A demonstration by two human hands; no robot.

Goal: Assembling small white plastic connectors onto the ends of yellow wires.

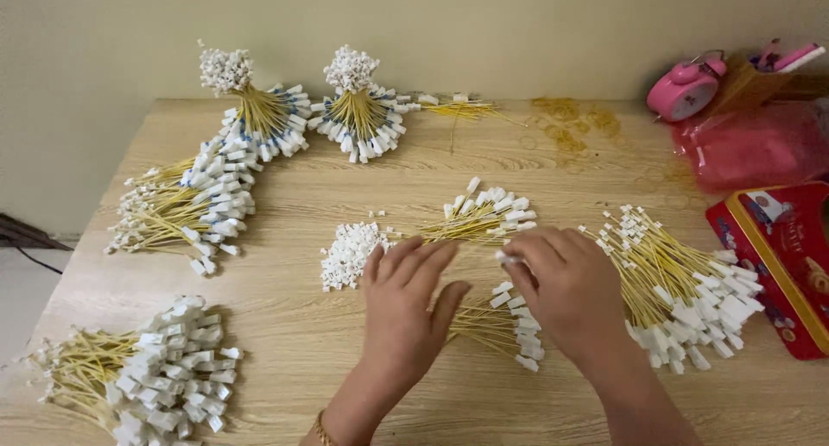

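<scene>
While both hands hover low over the wooden tabletop (302,342), the left hand (406,303) lies flat with fingers spread, pressing on the yellow ends of a small bunch of wires (505,321) — seemingly to keep them fanned and still. Just beside it, the right hand (566,286) curls over the same bunch, its fingertips pinching a small white connector (505,258). Immediately ahead of the left fingertips sits a heap of loose white caps (350,252), within easy reach. Beyond the hands lies another fanned wire bunch (484,217); a larger one (673,295) spreads out past the right hand. Tied bundles (259,113) stand well apart, far beyond the left hand — kept out of the working area.
</scene>
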